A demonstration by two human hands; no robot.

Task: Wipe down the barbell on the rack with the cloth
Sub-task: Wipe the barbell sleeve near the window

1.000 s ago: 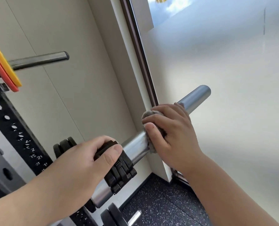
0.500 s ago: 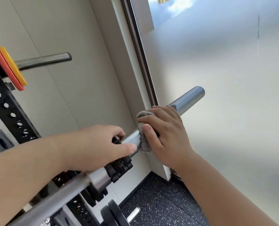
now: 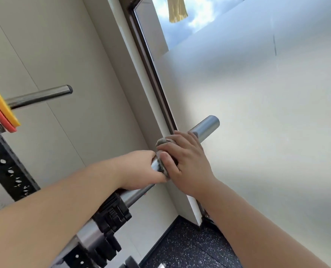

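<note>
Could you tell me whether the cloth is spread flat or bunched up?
Bunched: the right hand grips the cloth wadded round the bar.

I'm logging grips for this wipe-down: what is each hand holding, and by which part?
The right hand grips the cloth, which is wrapped round the barbell sleeve. The left hand grips the bare sleeve right beside the cloth.

The barbell (image 3: 205,126) runs from lower left to its free end at centre right, in front of the window frame (image 3: 153,78). The cloth (image 3: 161,142) wraps the bar between both hands. The right hand (image 3: 184,161) lies over it on the outer side. The left hand (image 3: 139,169) grips the bar just inboard, apparently touching the cloth. The collar (image 3: 112,211) sits inboard of the left hand. The rack upright (image 3: 9,171) stands at far left; above it, a peg (image 3: 40,96) projects rightward with plates (image 3: 4,111) at its base.
</note>
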